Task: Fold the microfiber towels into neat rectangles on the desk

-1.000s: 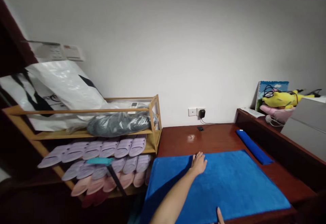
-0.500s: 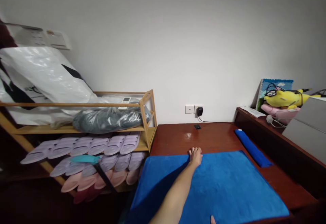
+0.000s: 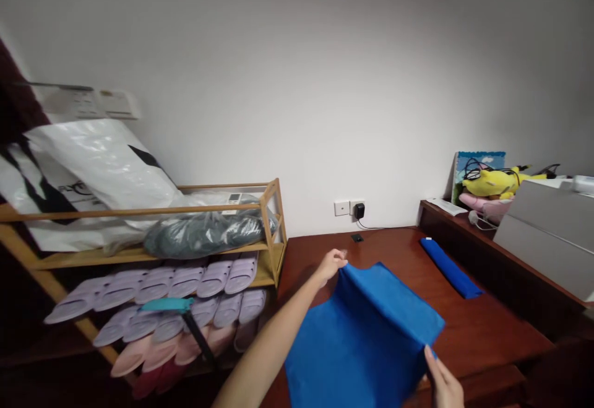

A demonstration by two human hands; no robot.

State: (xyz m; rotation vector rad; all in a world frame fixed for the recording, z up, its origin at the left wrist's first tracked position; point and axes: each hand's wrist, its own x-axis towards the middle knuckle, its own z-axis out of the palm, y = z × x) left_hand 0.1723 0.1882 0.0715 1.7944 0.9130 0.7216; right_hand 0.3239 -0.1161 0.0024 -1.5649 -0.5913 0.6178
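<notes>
- Head view: one blue cloth (image 3: 348, 346), draped and at least partly raised over the red-brown table (image 3: 306, 253), stretched between my two hands.
- Left hand (image 3: 332, 264): fingers narrowed, pinching the cloth at its far side.
- Right hand (image 3: 444, 383): thumb and fingers pinching it at the near right.
- Long blue bundle (image 3: 450, 269): on the table, right of the cloth, apart from it.
- Handling, my judgement: grip both points firmly, pull evenly so the span runs taut, and let the loose flap hang uncreased.

Blue cloth (image 3: 341, 349) in both hands (image 3: 331, 264) (image 3: 445, 384)
</notes>
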